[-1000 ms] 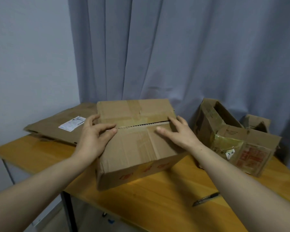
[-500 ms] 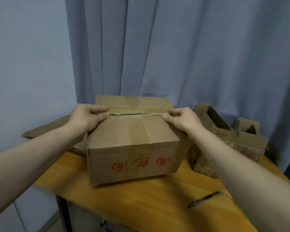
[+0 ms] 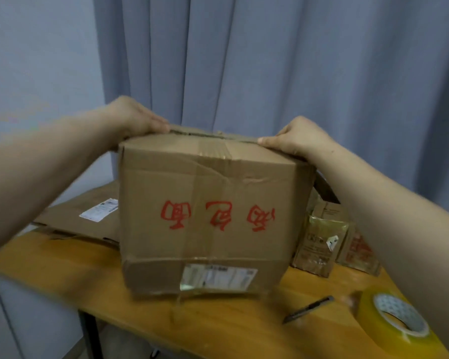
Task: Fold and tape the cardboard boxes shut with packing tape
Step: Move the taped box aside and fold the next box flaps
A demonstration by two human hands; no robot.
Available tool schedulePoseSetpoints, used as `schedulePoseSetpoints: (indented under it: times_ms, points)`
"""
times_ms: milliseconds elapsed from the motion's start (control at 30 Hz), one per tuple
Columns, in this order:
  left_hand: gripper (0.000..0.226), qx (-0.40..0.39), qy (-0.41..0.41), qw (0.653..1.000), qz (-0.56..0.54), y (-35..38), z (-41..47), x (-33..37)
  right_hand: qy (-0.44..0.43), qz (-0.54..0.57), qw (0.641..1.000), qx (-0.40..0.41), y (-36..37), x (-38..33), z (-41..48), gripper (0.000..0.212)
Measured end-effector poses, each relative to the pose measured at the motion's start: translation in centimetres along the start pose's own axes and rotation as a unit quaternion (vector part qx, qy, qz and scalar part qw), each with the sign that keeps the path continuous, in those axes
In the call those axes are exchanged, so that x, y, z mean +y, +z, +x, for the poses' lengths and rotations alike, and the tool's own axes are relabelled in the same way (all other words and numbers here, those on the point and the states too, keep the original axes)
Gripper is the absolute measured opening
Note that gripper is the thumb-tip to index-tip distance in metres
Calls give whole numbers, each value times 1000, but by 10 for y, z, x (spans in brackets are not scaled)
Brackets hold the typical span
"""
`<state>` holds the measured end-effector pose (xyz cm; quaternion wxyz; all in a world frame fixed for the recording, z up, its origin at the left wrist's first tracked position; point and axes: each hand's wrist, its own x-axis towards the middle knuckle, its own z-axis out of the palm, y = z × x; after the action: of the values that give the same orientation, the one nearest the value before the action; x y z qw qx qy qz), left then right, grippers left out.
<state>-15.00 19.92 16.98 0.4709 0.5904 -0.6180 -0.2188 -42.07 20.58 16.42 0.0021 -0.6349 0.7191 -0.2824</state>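
Raised, tipped nearer than before — box (image 3: 205, 216), flaps (image 3: 192, 145) held folded by curled fingers (image 3: 157, 124) of left hand (image 3: 135, 117), right hand (image 3: 301, 138); next, reaching lower right for tape roll (image 3: 371, 320).

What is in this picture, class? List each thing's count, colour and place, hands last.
big box: one, brown with red writing, table centre
flat cardboard: one, brown, table's left
smaller boxes: count unclear, brown, right of big box
tape roll: one, yellowish, table's near right
knife: one, dark, left of tape roll
table: one, orange-brown wood, underneath
curtain: one, grey-blue, behind
left hand: one, gripping big box's top left
right hand: one, gripping big box's top right
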Motion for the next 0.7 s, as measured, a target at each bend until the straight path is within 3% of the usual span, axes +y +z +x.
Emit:
schedulePoseSetpoints:
  times_ms: [200,467,700]
  points:
    - [33,-17,-92,994,-55,37,-17,-66,2,-79,996,-33,59,22,-13,53]
    - [23,-26,-86,995,-49,30,-31,-79,-33,-114,992,-39,53,18,-30,45]
    - [39,-85,-86,992,-22,55,-75,-113,-32,-113,983,-141,94,51,-58,45]
